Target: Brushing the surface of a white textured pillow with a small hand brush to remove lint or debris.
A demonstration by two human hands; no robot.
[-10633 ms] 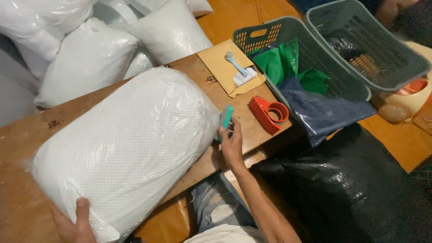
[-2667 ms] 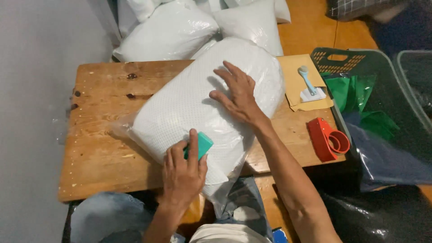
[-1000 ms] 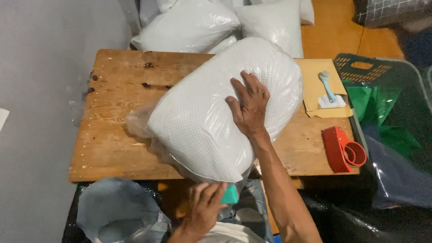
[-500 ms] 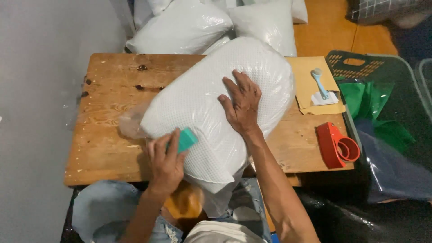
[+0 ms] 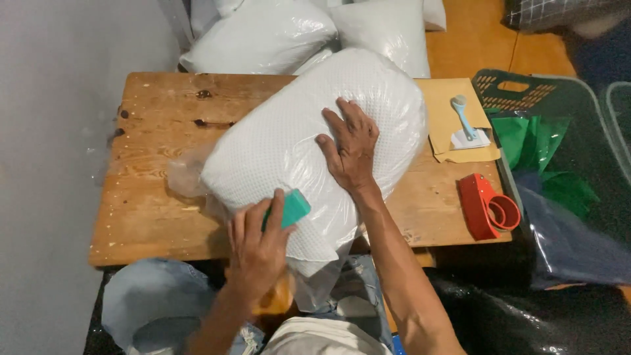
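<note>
Head view, hands [image 5: 259, 246] lower on pillow [image 5: 309, 144]

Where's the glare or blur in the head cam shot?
Head view: glare streaks on the plastic-wrapped pillow and the bagged pillows behind the table; right hand sharp, left hand with the teal tool slightly soft; lower right corner dark.

My left hand [image 5: 259, 253]: grips a small teal tool [image 5: 289, 209] against the near edge of the bagged white pillow [image 5: 296, 138].
My right hand [image 5: 351, 151]: flat on the pillow's top.
Surface [image 5: 144, 190]: wooden; red tape dispenser [image 5: 486, 207] at its right.
</note>
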